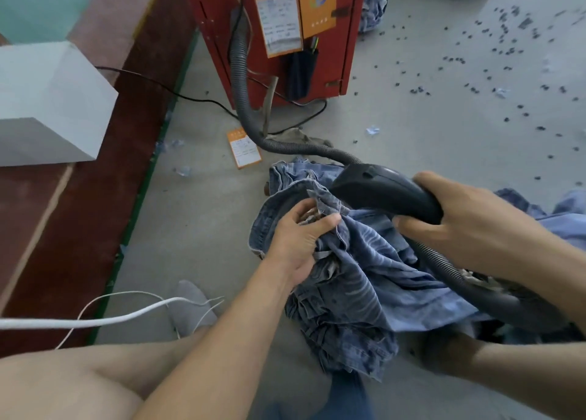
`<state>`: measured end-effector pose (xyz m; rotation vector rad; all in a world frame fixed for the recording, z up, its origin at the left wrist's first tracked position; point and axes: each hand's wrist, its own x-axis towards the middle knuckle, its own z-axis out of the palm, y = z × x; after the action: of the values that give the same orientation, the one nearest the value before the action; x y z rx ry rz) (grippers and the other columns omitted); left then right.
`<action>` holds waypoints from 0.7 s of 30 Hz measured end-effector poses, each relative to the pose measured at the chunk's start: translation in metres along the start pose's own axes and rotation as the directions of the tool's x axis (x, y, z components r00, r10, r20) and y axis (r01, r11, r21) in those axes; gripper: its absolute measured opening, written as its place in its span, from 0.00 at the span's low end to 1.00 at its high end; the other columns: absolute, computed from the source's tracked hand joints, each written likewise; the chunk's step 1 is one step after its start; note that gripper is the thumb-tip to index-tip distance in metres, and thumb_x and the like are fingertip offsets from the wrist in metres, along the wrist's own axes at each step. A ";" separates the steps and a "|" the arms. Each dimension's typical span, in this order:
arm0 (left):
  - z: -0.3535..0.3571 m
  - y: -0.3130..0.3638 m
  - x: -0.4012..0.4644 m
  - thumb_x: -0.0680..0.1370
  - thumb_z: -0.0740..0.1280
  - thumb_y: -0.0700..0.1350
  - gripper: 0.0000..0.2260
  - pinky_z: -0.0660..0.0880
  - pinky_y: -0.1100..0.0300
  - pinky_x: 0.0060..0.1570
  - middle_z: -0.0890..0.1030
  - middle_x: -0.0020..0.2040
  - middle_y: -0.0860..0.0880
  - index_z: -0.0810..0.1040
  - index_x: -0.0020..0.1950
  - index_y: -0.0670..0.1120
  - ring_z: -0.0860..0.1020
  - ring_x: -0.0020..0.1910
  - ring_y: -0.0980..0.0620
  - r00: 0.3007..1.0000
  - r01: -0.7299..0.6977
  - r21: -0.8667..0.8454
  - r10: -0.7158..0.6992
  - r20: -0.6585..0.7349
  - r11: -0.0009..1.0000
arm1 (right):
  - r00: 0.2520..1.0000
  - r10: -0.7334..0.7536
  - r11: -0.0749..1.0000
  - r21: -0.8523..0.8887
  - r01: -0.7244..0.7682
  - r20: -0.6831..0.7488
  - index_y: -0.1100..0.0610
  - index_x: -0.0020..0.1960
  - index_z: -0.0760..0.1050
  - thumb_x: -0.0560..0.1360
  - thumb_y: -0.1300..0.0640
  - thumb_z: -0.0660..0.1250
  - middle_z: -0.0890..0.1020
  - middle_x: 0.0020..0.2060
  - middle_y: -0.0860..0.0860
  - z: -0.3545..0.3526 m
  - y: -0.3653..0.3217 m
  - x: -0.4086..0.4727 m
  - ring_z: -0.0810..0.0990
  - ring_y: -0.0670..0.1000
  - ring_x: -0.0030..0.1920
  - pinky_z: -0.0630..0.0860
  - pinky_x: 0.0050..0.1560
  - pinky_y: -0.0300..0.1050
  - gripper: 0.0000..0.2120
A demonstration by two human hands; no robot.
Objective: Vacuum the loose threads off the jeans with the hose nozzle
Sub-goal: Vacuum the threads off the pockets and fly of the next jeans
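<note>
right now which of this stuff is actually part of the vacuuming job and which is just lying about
In use:
jeans, bunched in the left hand
nozzle, gripped by the right hand
hose, running to the red cabinet

Lying about:
orange tag on the floor
white box
white cable
dark scraps scattered on the floor

A red cabinet (285, 39) hung with orange tags (279, 16) was seen at twelve o'clock. An orange card (244, 148) lay on the grey floor (444, 128) just below it, and dark scraps (507, 55) were scattered toward two o'clock. A white box (47, 102) was set at ten o'clock, a white cable (95, 319) at eight.
</note>
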<state>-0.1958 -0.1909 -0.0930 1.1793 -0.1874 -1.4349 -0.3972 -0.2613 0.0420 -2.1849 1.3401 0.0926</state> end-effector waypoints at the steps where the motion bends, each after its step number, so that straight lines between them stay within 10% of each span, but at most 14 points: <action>1: -0.001 0.000 -0.001 0.76 0.70 0.28 0.12 0.82 0.52 0.57 0.86 0.50 0.44 0.81 0.53 0.43 0.84 0.50 0.46 0.999 0.000 -0.028 0.001 0.036 1.000 | 1.000 0.009 1.000 0.000 -0.009 -0.006 0.37 0.49 0.68 0.73 0.36 0.64 0.79 0.34 0.31 -0.001 -0.001 0.001 0.79 0.39 0.29 0.70 0.28 0.44 0.09; 11: 0.004 -0.003 -0.004 0.77 0.69 0.29 0.11 0.78 0.48 0.64 0.86 0.51 0.43 0.83 0.56 0.41 0.83 0.52 0.47 0.998 -0.013 -0.067 0.017 0.068 0.998 | 0.998 -0.060 0.992 -0.114 0.057 -0.018 0.38 0.51 0.67 0.73 0.36 0.63 0.75 0.41 0.25 -0.007 -0.004 -0.010 0.77 0.33 0.40 0.67 0.29 0.44 0.11; 14: 0.005 -0.004 -0.006 0.74 0.74 0.31 0.09 0.80 0.46 0.60 0.86 0.49 0.41 0.84 0.52 0.40 0.83 0.50 0.43 1.000 -0.020 -0.006 0.020 0.014 1.000 | 0.998 -0.048 0.986 -0.159 0.042 -0.037 0.41 0.50 0.66 0.75 0.38 0.63 0.78 0.31 0.45 0.002 -0.002 0.004 0.76 0.45 0.30 0.65 0.29 0.44 0.11; 17: 0.005 -0.004 -0.009 0.72 0.76 0.33 0.09 0.83 0.54 0.48 0.86 0.47 0.42 0.84 0.50 0.41 0.85 0.45 0.47 0.999 -0.019 0.002 0.019 0.028 1.000 | 0.997 0.033 0.988 -0.147 -0.043 -0.065 0.45 0.51 0.67 0.79 0.40 0.66 0.77 0.33 0.47 0.004 0.008 0.021 0.76 0.48 0.33 0.66 0.31 0.44 0.11; 21: 0.004 -0.002 -0.005 0.73 0.76 0.32 0.08 0.83 0.47 0.55 0.86 0.49 0.40 0.84 0.49 0.41 0.84 0.48 0.43 0.995 -0.069 0.032 0.071 -0.073 0.997 | 0.999 0.006 1.000 -0.019 -0.006 -0.041 0.40 0.50 0.70 0.73 0.36 0.66 0.81 0.30 0.46 -0.007 0.024 0.013 0.79 0.45 0.26 0.68 0.27 0.42 0.12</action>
<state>-0.2012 -0.1888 -0.0901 1.2360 -0.1969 -1.3290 -0.4118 -0.2834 0.0330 -2.2096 1.3734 0.0639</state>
